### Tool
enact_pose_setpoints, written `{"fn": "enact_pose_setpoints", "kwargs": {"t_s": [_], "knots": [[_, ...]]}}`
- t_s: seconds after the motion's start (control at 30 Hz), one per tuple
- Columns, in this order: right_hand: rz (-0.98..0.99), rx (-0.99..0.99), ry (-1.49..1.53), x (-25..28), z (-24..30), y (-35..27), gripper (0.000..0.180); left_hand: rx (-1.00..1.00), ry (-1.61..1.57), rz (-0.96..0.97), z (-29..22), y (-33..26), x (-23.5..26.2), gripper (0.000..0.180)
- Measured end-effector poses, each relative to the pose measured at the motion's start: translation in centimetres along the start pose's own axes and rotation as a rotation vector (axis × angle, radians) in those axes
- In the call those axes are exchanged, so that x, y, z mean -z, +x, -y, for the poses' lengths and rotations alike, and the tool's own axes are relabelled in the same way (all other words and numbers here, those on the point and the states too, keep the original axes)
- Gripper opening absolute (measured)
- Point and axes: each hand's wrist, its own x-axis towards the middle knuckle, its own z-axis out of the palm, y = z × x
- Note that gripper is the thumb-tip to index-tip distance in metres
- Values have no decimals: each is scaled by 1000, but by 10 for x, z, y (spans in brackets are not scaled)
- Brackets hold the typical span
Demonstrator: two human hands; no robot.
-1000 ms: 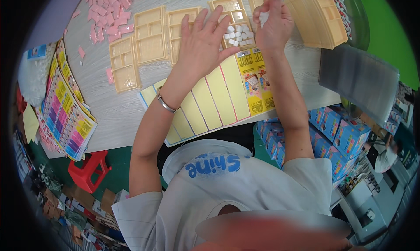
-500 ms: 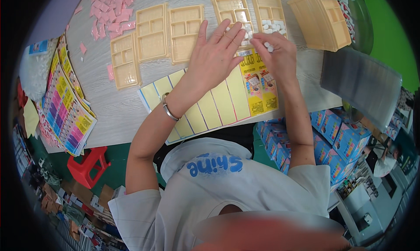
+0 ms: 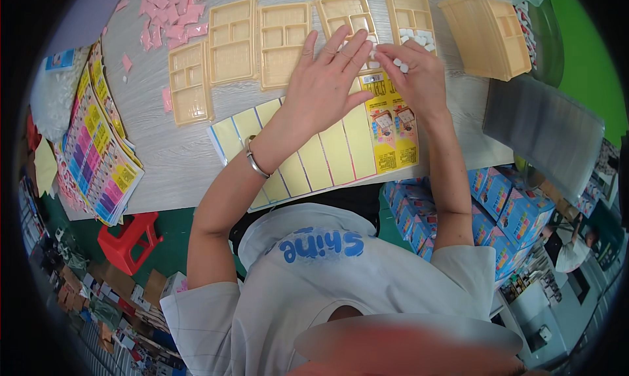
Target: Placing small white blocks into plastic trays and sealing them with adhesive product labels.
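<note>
My left hand (image 3: 327,81) lies with fingers spread over the near part of a beige compartment tray (image 3: 342,7), and small white pieces show between and beside its fingers. My right hand (image 3: 419,78) is closed in a pinch at that tray's right edge. A few small white pieces (image 3: 401,66) are held in its fingers. To the right, another beige tray (image 3: 411,17) has a heap of white pieces (image 3: 418,38) in its near compartment. Pale yellow cards (image 3: 327,153) and yellow printed cards (image 3: 395,137) lie below my hands.
More beige trays (image 3: 285,48) stand to the left, beside scattered pink packets (image 3: 173,12). A stack of trays (image 3: 481,38) is at right, near a clear plastic bin (image 3: 547,130). Colourful printed cards (image 3: 105,159) lie at the left edge; a red stool (image 3: 131,241) and blue boxes (image 3: 498,205) are below.
The fingertips of my right hand have shifted slightly left, closer to the left hand's fingers. My left hand stays spread over the tray. The whole view has shifted a little.
</note>
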Motion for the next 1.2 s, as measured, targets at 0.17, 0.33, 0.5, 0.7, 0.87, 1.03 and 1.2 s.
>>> {"fn": "enact_pose_setpoints", "kwargs": {"t_s": [0.17, 0.33, 0.5, 0.7, 0.87, 1.03, 1.2], "knots": [[-15, -35, -5, -2, 5, 4, 17, 7, -45, 38, -1, -3, 5, 82], [51, 88, -95, -5, 1, 4, 18, 61, 108, 71, 1, -11, 9, 87], [37, -10, -49, -5, 8, 6, 17, 45, 26, 60, 3, -14, 7, 89], [100, -6, -56, 0, 4, 14, 19, 78, 0, 65, -1, -14, 24, 88], [117, -6, 136, -6, 13, 19, 21, 150, 28, -84, 8, -20, 21, 87], [146, 7, 126, -14, 19, 21, 23, 92, 7, 45, 3, -21, 12, 85], [264, -79, 129, -2, 22, 18, 26, 151, -3, -123, 8, -27, 26, 71]]}}
